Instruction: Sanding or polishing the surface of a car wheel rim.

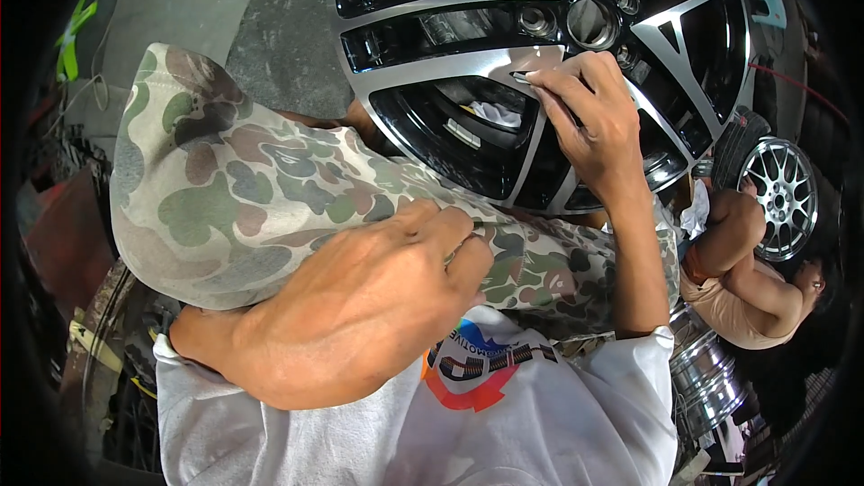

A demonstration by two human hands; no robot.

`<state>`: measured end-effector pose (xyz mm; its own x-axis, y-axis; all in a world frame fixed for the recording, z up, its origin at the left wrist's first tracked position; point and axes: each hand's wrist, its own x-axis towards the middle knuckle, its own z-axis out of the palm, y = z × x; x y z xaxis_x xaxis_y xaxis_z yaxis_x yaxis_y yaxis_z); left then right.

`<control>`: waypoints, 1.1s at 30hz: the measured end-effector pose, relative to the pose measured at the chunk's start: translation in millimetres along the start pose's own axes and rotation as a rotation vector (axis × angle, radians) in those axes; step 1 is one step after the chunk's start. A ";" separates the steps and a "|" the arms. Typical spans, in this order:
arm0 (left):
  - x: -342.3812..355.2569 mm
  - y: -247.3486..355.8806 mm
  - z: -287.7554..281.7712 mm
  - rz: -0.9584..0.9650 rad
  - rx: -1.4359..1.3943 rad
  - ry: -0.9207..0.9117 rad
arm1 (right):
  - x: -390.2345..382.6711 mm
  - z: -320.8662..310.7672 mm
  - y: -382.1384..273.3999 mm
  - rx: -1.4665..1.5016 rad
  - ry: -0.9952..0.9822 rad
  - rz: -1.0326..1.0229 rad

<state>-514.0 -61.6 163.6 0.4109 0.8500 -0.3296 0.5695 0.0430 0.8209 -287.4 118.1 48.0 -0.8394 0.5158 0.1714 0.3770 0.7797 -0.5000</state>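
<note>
A black and silver alloy wheel [423, 72] fills the upper middle, with bolt holes round its open centre. My right hand [589, 126] is on one of its spokes, thumb and finger closed on a small thin pale piece [522, 77] against the silver face. My left hand [360, 306] is curled low in front of me, over my white shirt and camouflage-clad leg [207, 171], below the wheel. Whatever its fingers may hold is hidden.
A crouching co-worker [738, 306] at right is beside a silver multi-spoke wheel [778, 198] and a tyre [733, 135]. More chrome rims [706, 378] lie lower right. Grey floor [270, 27], a bright green item [72, 45] and assorted clutter are at left.
</note>
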 end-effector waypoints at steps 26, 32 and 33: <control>-2.2 1.1 -1.6 -0.022 -0.106 -0.024 | 3.1 -4.3 6.3 -0.021 -0.047 -0.026; -1.8 -0.6 0.0 -0.018 -0.114 -0.016 | 4.4 -5.3 5.1 -0.025 -0.056 -0.041; -1.9 0.0 -0.1 -0.018 -0.119 -0.018 | 4.0 -5.5 5.7 -0.023 -0.056 -0.034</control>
<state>-514.9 -63.2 164.2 0.4148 0.8388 -0.3526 0.4892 0.1212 0.8637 -286.5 126.5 50.5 -0.8725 0.4681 0.1397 0.3557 0.8048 -0.4751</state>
